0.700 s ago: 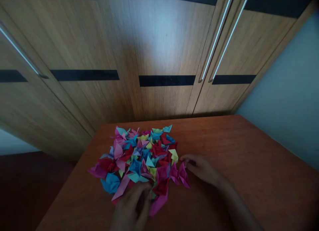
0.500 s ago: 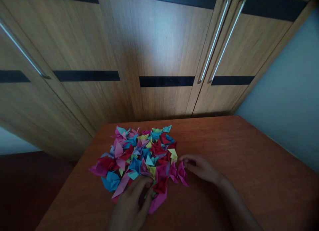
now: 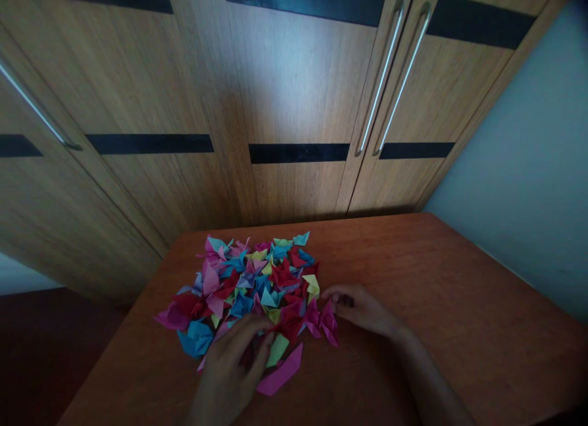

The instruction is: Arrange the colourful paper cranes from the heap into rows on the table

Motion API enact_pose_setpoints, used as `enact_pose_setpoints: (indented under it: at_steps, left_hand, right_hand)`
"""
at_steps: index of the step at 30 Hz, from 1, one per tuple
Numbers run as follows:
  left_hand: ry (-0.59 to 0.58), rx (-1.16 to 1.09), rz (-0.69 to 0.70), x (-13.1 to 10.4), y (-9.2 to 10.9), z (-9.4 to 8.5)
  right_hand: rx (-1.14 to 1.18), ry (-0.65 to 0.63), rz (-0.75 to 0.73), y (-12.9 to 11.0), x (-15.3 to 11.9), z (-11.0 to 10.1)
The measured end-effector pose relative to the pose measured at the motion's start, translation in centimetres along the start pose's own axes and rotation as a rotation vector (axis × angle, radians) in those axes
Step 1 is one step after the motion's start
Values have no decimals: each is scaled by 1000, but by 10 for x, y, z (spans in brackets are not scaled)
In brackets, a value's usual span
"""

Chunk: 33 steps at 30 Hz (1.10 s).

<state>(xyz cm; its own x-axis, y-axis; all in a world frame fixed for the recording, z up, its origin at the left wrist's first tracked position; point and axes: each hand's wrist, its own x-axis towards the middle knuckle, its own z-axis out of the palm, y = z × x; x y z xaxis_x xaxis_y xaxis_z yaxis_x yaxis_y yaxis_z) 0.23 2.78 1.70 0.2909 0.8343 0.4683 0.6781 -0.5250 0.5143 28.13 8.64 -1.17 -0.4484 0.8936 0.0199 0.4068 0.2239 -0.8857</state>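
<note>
A heap of folded paper origami pieces [image 3: 247,280] in pink, red, blue, yellow and purple lies on the wooden table. My left hand [image 3: 236,358] is at its near side, thumb and forefinger closed on the edge of a red origami piece [image 3: 290,323]. Just below those fingertips is a light green piece [image 3: 277,350], and a long magenta piece [image 3: 281,372] lies nearest me. On the heap's right side my right hand [image 3: 361,306] has curled fingers, its tips at the top of a magenta origami piece [image 3: 329,323]. Another magenta piece [image 3: 312,319] stands beside that one.
The reddish-brown table [image 3: 441,303] stretches to the right of the heap. Behind it stands a wooden wardrobe [image 3: 294,187] with long metal handles [image 3: 381,76]. A pale wall [image 3: 519,187] runs along the right side.
The red piece has shifted up with my left hand, uncovering the light green one beneath. My right hand stays by the magenta piece. The whole view has moved slightly.
</note>
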Motion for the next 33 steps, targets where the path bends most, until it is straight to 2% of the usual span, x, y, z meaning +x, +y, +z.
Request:
enact_pose_setpoints:
  at_steps: [3,6,9,13,15,17,19,21,23,25,28,33]
  left_hand:
    - [-67,55,49,14,1,3]
    - [-150,128,43,27,0,9]
    - [-183,151,38,37,1,14]
    - [-177,78,34,50,5,22]
    - [-115,27,30,55,5,27]
    - [-35,-6,32,59,3,32]
    - [-1,-17,47,59,1,34]
    - [-33,-32,74,56,-1,34]
    - [-71,-67,88,50,-3,33]
    - [-97,-103,75,44,-5,31]
    - [-136,-128,65,38,-6,30]
    - [-186,-130,67,38,-4,29]
  right_hand:
    - [-30,95,-14,-3,2,2]
    - [-65,186,-41,-10,4,8]
    - [-96,182,-89,-18,5,17]
    - [-168,226,-151,-25,5,25]
    - [-194,287,-155,-23,5,24]
    - [-215,412,-135,-18,6,18]
    - [-231,599,-88,-9,11,5]
    - [-260,759,-28,2,21,-13]
    - [-331,838,29,14,37,-33]
    - [-453,858,111,26,57,-52]
    - [-608,805,271,43,87,-69]
    - [-657,746,390,61,115,-67]
